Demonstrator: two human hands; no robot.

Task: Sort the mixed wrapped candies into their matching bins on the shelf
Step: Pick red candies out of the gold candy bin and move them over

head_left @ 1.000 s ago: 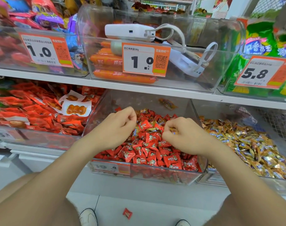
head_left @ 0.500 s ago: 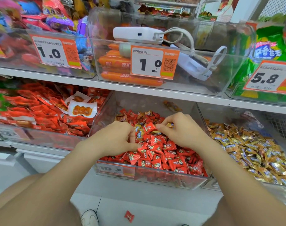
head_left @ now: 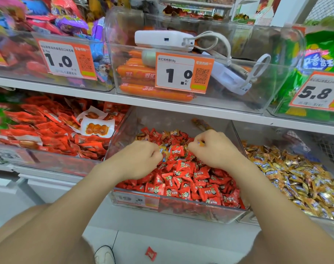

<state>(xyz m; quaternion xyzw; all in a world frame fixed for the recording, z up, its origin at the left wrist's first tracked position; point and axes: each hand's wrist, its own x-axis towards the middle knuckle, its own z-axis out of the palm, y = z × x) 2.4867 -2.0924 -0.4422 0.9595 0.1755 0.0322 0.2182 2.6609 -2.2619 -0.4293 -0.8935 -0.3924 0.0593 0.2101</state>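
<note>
two bare hands work in the middle bin [head_left: 181,212] of red candies [head_left: 191,180] on the lower shelf. the right hand [head_left: 213,149] pinches a stray gold candy [head_left: 201,143] between thumb and fingertip. the left hand [head_left: 141,159] has curled fingers among the wrappers; whether they hold anything cannot be told. best lift the gold piece clear, then carry it right to the heap of gold candies [head_left: 295,174].

Heaped in clear middle bin [head_left: 181,213]: red wrapped candies [head_left: 191,184], gold strays [head_left: 163,151] mixed in (mid-pile). Piled in right bin [head_left: 261,134]: gold candies [head_left: 295,178].
</note>
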